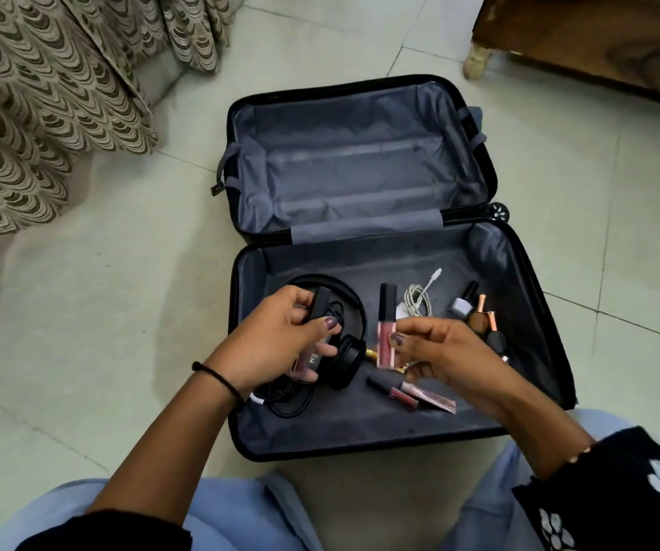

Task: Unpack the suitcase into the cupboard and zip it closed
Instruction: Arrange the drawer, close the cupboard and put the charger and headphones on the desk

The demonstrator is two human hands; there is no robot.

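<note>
Suitcase [519,280]: lay open on the tiled floor [82,312], centre of the frame.
Left hand [276,344]: lower centre-left, fingers curled round a black-capped tube [318,308].
Right hand [435,351]: lower centre-right, thumb and fingertips pinching a pink lip gloss [385,324].
Near half: held black headphones [344,359] at left, a white cable [418,300] mid-frame, and nail polish bottles [465,304] at right.

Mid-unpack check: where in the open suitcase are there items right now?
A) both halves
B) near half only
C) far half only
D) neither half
B: the headphones, white cable and nail polish bottles lie in the near half, while the far half shows only its grey lining and straps.
</note>
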